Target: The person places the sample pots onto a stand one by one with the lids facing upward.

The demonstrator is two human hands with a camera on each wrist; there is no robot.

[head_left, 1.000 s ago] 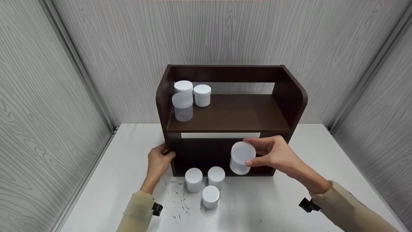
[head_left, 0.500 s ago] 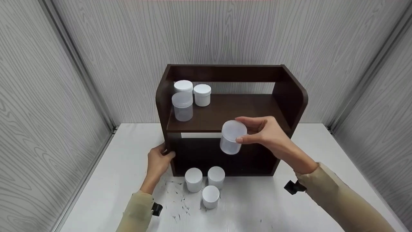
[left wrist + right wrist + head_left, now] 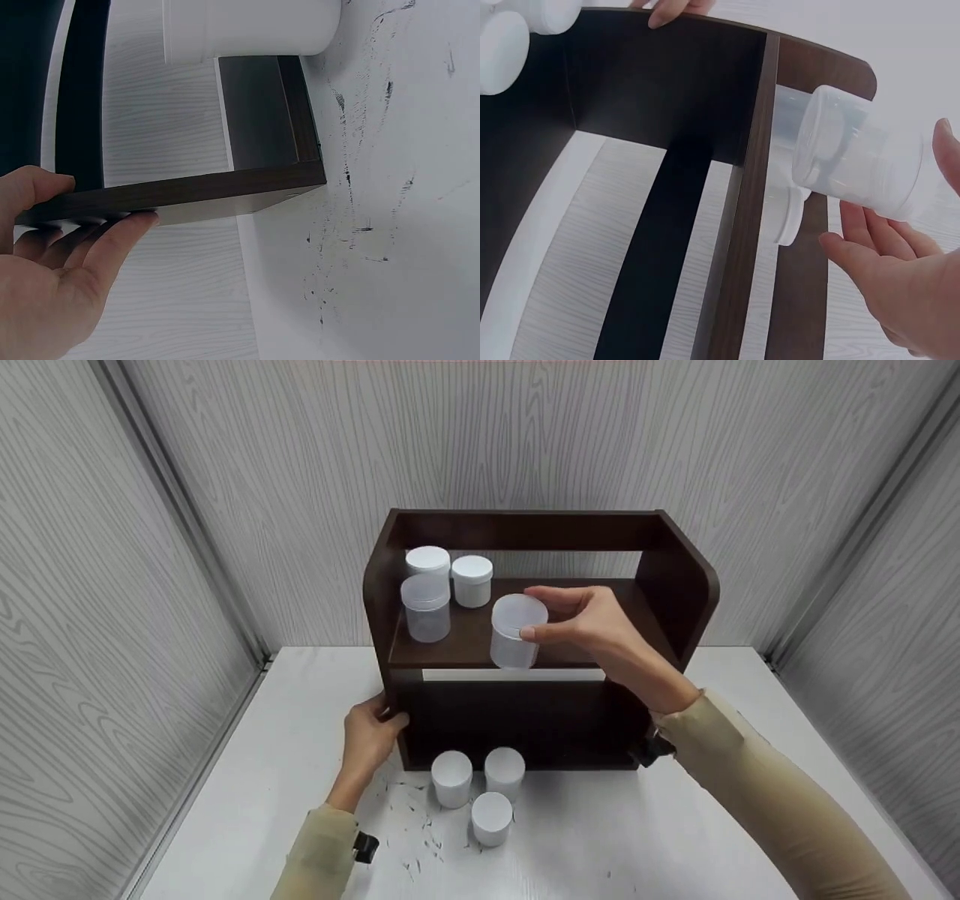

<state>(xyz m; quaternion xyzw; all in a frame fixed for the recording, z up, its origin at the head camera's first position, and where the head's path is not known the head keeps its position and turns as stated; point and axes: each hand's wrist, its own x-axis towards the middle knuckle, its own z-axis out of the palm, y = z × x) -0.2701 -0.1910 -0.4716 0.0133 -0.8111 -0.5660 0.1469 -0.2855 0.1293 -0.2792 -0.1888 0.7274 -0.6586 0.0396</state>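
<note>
While our left hand [image 3: 371, 735] grips the shelf [image 3: 540, 634], our right hand [image 3: 592, 619] pinches the clear jar [image 3: 514, 631], mid-placement; lower it level next.

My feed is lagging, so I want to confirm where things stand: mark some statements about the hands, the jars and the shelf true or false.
1. The right hand holds a translucent plastic jar at the upper board of the dark brown wooden shelf. True.
2. The left hand holds a white jar. False: it grips the shelf's left side panel.
3. Three white lidded jars stand on the white table in front of the shelf. True.
4. The upper board carries no jars. False: three jars stand at its left end.
</note>
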